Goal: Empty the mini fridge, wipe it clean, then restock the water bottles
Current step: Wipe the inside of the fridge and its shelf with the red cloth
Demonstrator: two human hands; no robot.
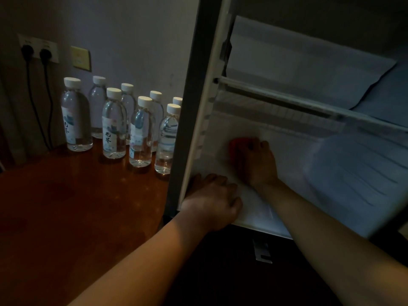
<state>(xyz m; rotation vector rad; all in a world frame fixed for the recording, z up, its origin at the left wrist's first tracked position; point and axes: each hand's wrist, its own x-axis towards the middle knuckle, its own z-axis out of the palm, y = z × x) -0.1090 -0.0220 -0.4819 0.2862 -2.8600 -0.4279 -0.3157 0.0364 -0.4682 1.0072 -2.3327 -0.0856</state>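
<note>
1. Two hands at work in dim light: the right hand (254, 160) reaches into the open white mini fridge (287, 133) and presses a small red cloth (233, 145) against its pale inner wall, fingers bent over the cloth; the left hand (212, 202) curls round the fridge's lower front edge, apparently steadying it.

2. The cloth lies mostly under the right hand, only its red edge showing, on the lower part of the interior below a white shelf rail (309, 102).

3. Progress, judged from the scene: emptying looks done, as no bottle is visible in the parts of the fridge that show. Wiping is the step in hand. Restocking has not begun.

4. The clear plastic water bottles with white caps (114, 124) stand upright in a cluster on the reddish-brown wooden surface (66, 206), just left of the fridge and against the wall.

5. Count: eight bottles can be made out, the farthest right shown only by its cap; more may be hidden behind the fridge's edge. One cloth. One fridge.

6. On the wall behind: two black plugs (36, 53) in a white socket strip, and one yellowish switch plate (80, 58).
</note>
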